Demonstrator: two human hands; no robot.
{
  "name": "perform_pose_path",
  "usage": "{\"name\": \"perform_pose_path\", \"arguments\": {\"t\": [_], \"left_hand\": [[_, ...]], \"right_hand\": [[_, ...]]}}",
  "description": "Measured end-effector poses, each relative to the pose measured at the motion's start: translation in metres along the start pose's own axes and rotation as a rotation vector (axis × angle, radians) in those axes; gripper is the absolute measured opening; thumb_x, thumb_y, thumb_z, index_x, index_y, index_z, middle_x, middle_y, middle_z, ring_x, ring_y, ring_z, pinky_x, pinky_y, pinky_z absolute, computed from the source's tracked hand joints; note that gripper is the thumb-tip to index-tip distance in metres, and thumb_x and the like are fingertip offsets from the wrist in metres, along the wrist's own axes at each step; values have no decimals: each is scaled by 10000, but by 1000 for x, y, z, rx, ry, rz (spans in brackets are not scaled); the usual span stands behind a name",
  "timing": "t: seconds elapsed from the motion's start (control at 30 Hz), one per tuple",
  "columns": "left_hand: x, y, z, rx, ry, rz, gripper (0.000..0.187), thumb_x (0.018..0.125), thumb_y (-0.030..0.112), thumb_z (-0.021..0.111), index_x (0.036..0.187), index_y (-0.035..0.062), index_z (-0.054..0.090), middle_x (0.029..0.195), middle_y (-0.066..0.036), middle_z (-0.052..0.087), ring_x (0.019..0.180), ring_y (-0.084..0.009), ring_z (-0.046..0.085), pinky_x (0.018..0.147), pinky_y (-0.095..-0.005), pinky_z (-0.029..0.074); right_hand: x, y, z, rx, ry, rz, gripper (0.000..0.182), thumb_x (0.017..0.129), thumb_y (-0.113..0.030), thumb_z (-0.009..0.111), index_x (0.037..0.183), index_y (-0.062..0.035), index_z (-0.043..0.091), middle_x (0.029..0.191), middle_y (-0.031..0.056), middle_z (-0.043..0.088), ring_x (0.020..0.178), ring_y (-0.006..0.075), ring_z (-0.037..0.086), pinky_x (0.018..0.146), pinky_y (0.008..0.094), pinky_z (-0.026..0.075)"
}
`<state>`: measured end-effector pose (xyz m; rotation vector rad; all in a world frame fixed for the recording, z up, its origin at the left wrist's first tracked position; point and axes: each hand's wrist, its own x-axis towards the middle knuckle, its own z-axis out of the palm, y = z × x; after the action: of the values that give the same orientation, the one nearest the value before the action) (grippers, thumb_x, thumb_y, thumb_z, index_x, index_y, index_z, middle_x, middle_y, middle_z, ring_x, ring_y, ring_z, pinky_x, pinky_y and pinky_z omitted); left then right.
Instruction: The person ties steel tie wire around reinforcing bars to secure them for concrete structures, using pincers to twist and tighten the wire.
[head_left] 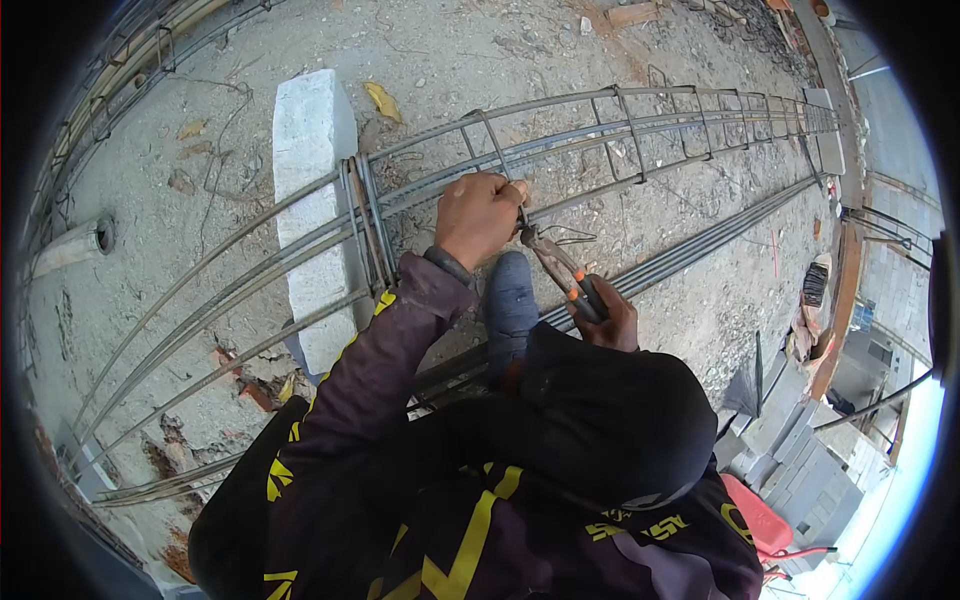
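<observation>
My right hand (pixel 612 318) is wrapped round the black and orange handles of a pair of pincers (pixel 556 258). Their jaws reach up to the lower bar of a long rebar cage (pixel 590 197), right beside my left fingers. My left hand (pixel 478 216) is closed over the cage's bars, gripping it near a stirrup; the fingertips are partly hidden. A thin loop of tie wire (pixel 574 236) sticks out by the pincer jaws. Several stirrups (pixel 374 215) stand bunched together to the left of my left hand.
A white block (pixel 318 130) props the cage at the left, and another block (pixel 826 135) supports its far right end. Loose bars (pixel 690 240) lie by my shoe (pixel 511 310). A pipe (pixel 75 245) lies far left. Grey blocks (pixel 810 490) and a red wheelbarrow (pixel 757 512) stand lower right.
</observation>
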<state>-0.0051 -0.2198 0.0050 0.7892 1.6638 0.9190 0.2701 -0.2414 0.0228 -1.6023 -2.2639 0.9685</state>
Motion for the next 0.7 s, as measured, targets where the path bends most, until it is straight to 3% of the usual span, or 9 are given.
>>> {"name": "perform_pose_path", "arguments": {"t": [0.07,0.2,0.23,0.33,0.37,0.43,0.53,0.63,0.7], "left_hand": [[-1,0,1,5,-12,-16,326,967,264,593,905,-17,747,785,-97,695,679,-158,674,602,-318,591],[-1,2,0,-27,-3,-48,326,970,263,593,887,-13,745,789,-101,704,669,-149,672,599,-309,586],[-2,3,1,-46,-6,-55,326,970,263,594,883,-12,745,786,-101,706,662,-147,671,596,-307,583],[-1,0,2,22,4,14,324,969,258,590,870,-6,748,761,-91,710,639,-137,671,564,-310,564],[1,-3,2,38,23,44,324,967,261,593,865,-6,748,738,-87,704,630,-136,671,553,-306,556],[1,-8,5,61,61,86,326,964,265,598,855,-4,748,692,-78,692,611,-133,669,530,-299,538],[-2,-5,5,51,78,125,346,953,293,604,830,0,740,637,-90,664,566,-167,651,533,-339,510],[-5,3,0,137,95,150,328,915,294,590,768,34,727,784,-207,684,778,-404,655,741,-474,511],[-4,-3,2,96,96,179,350,924,319,594,785,25,724,693,-174,654,654,-342,640,662,-455,487]], "right_hand": [[0,0,4,38,11,11,494,736,-92,820,1185,-15,628,954,181,685,833,345,702,714,379,548],[-5,-1,2,118,-44,82,493,751,-83,825,1191,26,630,908,153,690,825,235,700,693,344,529],[2,-22,-18,128,-164,136,452,792,-84,807,1194,30,636,898,120,691,821,165,671,712,306,522],[7,-15,-38,422,-582,424,386,820,-72,789,1167,23,650,917,87,693,813,139,654,751,276,518],[5,-7,-35,732,-698,583,290,856,-107,767,1102,9,666,916,51,693,813,123,651,760,270,519],[13,-22,-44,881,-745,665,248,882,-134,742,1071,6,664,911,43,691,821,126,650,773,279,521],[19,-8,-45,909,-863,607,219,935,-182,684,1053,0,656,902,39,685,847,133,649,789,299,519],[19,-10,-49,893,-871,663,244,950,-219,672,1055,1,665,867,25,671,824,117,632,771,287,506],[23,-17,-57,1053,-937,748,293,968,-264,655,1086,3,680,832,11,658,793,97,613,748,271,494]]}}
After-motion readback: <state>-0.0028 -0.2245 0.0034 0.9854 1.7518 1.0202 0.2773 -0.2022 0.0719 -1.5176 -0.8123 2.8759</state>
